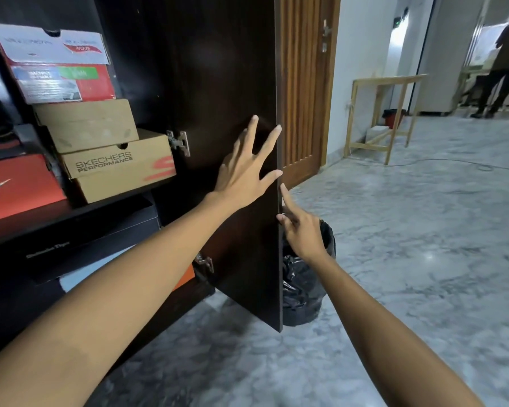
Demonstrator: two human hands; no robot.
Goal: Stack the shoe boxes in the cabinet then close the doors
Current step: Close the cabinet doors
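1. At the centre of the frame, the left hand [241,168] lies flat on the inner face of the tall dark brown wooden cabinet door [218,83], fingers straight and spread, grasping nothing.
2. Just right of it, the right hand [301,230] meets the free vertical edge of that door: the index finger points up along the edge, and the other fingers curl at the edge. Whether they truly pinch the edge cannot be told.
3. The door stands open, swung out toward the camera, with 2 metal hinges [179,142] visible on its left side.
4. In the upper left of the frame, 4 shoe boxes are stacked on a dark shelf [71,218] inside the cabinet: a tan cardboard box printed "SKECHERS PERFORMANCE" [115,168] at the bottom, a plain tan cardboard box [88,124] on it, a red box with labels [68,83] above, and a white-lidded box [50,44] on top.
5. At the left edge, beside the stack, sits a red-orange box with a white swoosh [15,186].
6. Below the shelf lies a black box [94,245].
7. Behind the door's lower edge stands a bin lined with a black plastic bag [303,283], on the grey marble floor [409,245].
8. In the upper right, a light wooden frame table [385,83] stands by the white wall, and a person [503,60] stands far off.
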